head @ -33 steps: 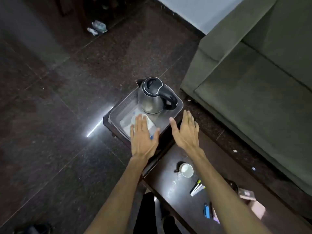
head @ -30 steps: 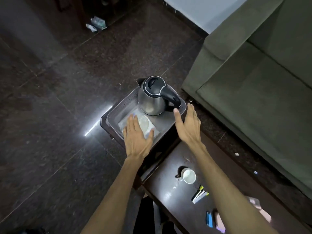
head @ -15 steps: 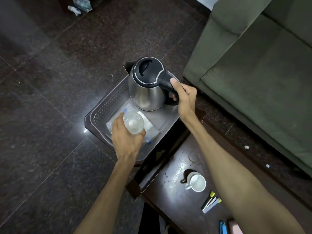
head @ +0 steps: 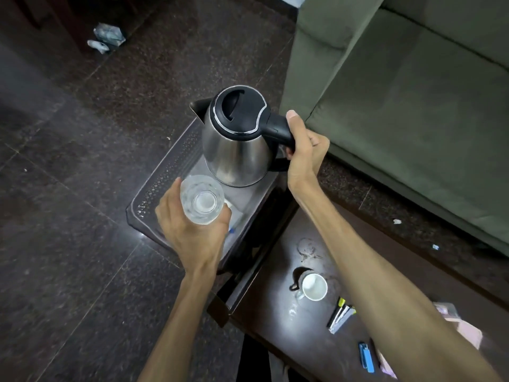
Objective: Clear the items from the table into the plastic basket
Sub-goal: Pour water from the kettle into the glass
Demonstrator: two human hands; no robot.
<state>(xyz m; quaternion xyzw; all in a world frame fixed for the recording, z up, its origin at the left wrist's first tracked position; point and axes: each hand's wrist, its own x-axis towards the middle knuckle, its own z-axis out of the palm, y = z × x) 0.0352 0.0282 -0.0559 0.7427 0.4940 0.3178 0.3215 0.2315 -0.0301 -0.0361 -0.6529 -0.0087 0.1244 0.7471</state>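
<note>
A grey perforated plastic basket [head: 168, 172] rests on a dark stool at the end of the low dark table [head: 278, 329]. A steel kettle [head: 237, 150] with a black lid is over the basket, and my right hand [head: 304, 153] grips its black handle. My left hand [head: 190, 230] holds an upright clear drinking glass [head: 202, 199] above the basket's near end. A white packet [head: 234, 216] lies in the basket, mostly hidden under the glass and hand. On the table stand a white mug [head: 314, 286], some markers [head: 340, 314] and a blue lighter [head: 365, 357].
A green sofa [head: 413, 92] runs along the right, close to the basket and table. Pink paper items [head: 468, 330] lie at the table's right end, behind my forearm. Dark polished floor spreads to the left, with litter [head: 107, 37] far up by dark furniture.
Both hands were open over the basket. Since then my left hand has closed on the glass and raised it, and my right hand has gripped the kettle handle. The camera has moved closer.
</note>
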